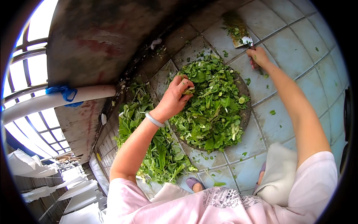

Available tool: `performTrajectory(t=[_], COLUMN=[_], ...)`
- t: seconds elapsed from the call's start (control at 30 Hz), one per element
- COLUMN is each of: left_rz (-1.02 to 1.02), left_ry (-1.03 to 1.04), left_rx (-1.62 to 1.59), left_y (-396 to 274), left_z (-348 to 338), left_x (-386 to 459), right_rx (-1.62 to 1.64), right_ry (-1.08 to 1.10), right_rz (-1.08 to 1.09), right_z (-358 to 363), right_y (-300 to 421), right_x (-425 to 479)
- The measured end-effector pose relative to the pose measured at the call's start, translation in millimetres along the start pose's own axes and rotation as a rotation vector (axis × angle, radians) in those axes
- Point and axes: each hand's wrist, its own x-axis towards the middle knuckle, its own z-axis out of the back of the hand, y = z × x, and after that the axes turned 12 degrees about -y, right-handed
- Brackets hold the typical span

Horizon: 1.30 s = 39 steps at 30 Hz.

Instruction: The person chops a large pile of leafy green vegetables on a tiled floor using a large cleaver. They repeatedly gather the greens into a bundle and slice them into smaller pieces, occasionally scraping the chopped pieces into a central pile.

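Note:
A heap of chopped leafy greens (207, 112) covers most of a round chopping board (245, 96) on the tiled floor. My left hand (179, 91), with a pale bangle at its wrist, is at the heap's upper left edge, its fingers curled around a small bunch of cut greens (189, 90). Off to the upper right, my right hand (258, 57) grips the handle of a cleaver (237, 32). The broad blade lies out over the tiles, away from the board, with bits of chopped leaf stuck on it.
Whole leafy greens (156, 151) lie piled left of the board. A stained wall (92, 42) rises on the left, with a white pipe (92, 94) bearing a blue plastic bag (65, 92). Leaf scraps dot the floor tiles (275, 123). White cloths (78, 193) hang at lower left.

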Motion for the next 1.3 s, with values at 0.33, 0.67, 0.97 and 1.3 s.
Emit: performTrajectory(t=[0.33,0.67,0.97,1.3], left_rz=[0.156,0.147,0.178,0.602], left_ry=[-0.409,-0.745,-0.701,-0.472], left_rx=[0.247,0.110,-0.139,-0.628], left_y=[-2,1,5,9], left_z=[-84,-114,-114,-72], left_x=[-92,-130,-150,-179], right_rx=[-0.287,-0.852,-0.613,-0.551], right_ry=[-0.009,0.169,0.395,0.638], right_rz=[0.332,1.024,0.783,0.364], right_z=[-8,-54,-39,-56], right_y=[-1,35,35,22], right_x=[-33,-169,-239,-271])
